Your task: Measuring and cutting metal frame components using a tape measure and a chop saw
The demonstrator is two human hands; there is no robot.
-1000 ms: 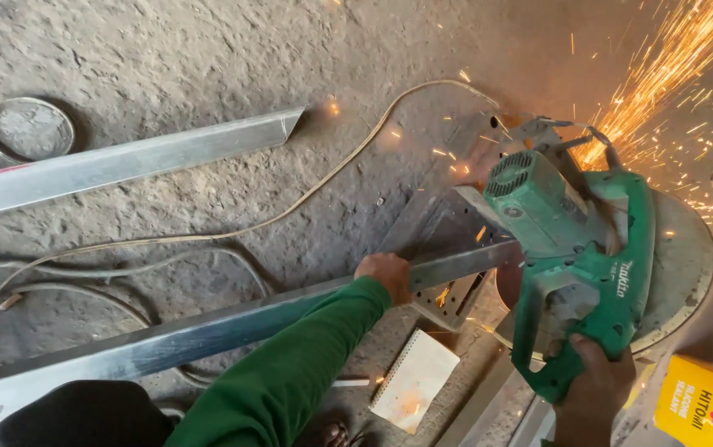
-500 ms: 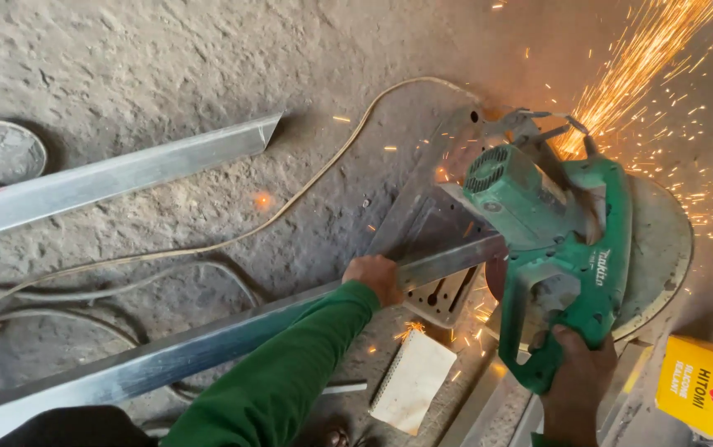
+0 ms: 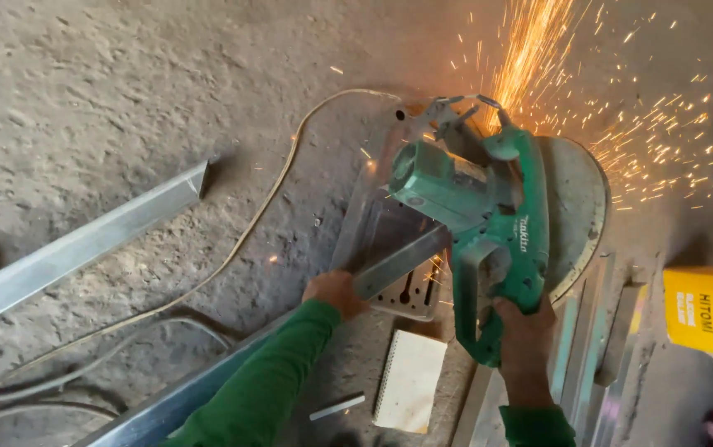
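Note:
A green chop saw (image 3: 476, 207) stands on the ground with its round blade guard (image 3: 576, 207) lowered, throwing orange sparks up and to the right. My right hand (image 3: 525, 324) grips the saw's green handle from below. My left hand (image 3: 336, 291), in a green sleeve, presses on a long grey metal bar (image 3: 394, 265) that runs from the lower left into the saw's base. The cut itself is hidden behind the saw body.
A second metal bar (image 3: 83, 244) lies on the rough concrete at left. A pale power cord (image 3: 232, 252) snakes across the floor to the saw. A small spiral notebook (image 3: 410, 381) lies near the base. More metal strips (image 3: 588, 348) and a yellow box (image 3: 704, 310) sit at right.
The view has shifted, so the saw now sits more central and the left bar lies farther left. The saw stays pressed down, sparks still flying. Both hands keep their holds.

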